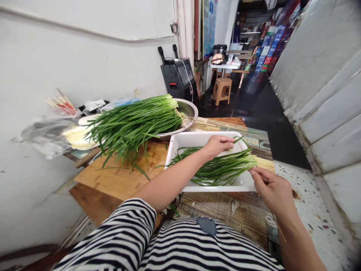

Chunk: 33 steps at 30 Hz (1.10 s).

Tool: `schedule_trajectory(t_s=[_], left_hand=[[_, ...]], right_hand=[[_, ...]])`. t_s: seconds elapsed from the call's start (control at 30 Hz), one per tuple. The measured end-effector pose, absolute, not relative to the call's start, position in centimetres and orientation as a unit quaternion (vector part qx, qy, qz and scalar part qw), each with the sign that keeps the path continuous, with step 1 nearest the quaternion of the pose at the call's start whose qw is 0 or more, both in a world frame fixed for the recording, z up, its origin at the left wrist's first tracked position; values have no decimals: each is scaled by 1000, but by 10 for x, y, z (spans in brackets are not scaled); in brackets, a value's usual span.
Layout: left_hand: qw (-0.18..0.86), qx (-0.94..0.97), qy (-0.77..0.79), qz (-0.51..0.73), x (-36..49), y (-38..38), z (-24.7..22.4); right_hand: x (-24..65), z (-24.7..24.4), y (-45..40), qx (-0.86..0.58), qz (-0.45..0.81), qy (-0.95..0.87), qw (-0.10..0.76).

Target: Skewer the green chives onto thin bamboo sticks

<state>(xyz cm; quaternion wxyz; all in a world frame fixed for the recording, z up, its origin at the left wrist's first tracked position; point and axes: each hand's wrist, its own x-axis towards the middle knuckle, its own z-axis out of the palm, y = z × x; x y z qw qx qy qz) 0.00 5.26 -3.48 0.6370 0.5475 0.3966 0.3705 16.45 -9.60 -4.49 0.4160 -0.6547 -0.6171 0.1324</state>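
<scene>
Long green leafy stalks [225, 165] lie in a white tray [197, 188], their pale ends pointing right over its edge. My left hand [220, 146] is above the far side of the tray, its fingers pinched together on a thin green stalk. At the tray's right edge, my right hand [270, 184] is closed beside the pale ends, thumb and forefinger pressed together; what they hold is too small to make out. A larger bundle of green stalks [138, 120] rests on a metal bowl [192, 109] at the left.
A wooden board [113, 177] lies left of the tray on the patterned table [225, 210]. Plastic bags [50, 131] and skewers [63, 103] stand by the left wall. Beyond the table are a black speaker [180, 79] and a brown stool [222, 90].
</scene>
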Motion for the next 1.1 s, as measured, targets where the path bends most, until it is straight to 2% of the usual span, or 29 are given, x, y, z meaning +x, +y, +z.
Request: schedule_trajectory(t_s=[0.17,0.3,0.37,0.43,0.53,0.7,0.83,0.93,1.1], left_hand=[[589,604,405,353,1,50,-38],[575,701,314,281,-11,50,-29],[574,737,275,228,-21,55,-24],[549,745,301,230,-29,63,-24],[443,752,407,270,-32,74,-36],[289,853,421,106,-19,74,-64],[191,883,425,47,-8,64,-73],[205,883,418,59,-3,64,-76],[401,767,470,173,-5,72,-71]], right_hand=[[164,-45,-97,-662,138,-612,410],[164,-42,-96,-664,124,-615,407],[162,-40,-98,-656,91,-632,403],[156,-37,-104,-639,26,-662,390],[137,-31,-123,-591,-81,-717,361],[105,-16,-148,-463,-144,-796,363],[99,-11,-149,-451,-146,-798,374],[101,-12,-148,-453,-144,-796,375],[117,-20,-141,-519,-121,-756,379]])
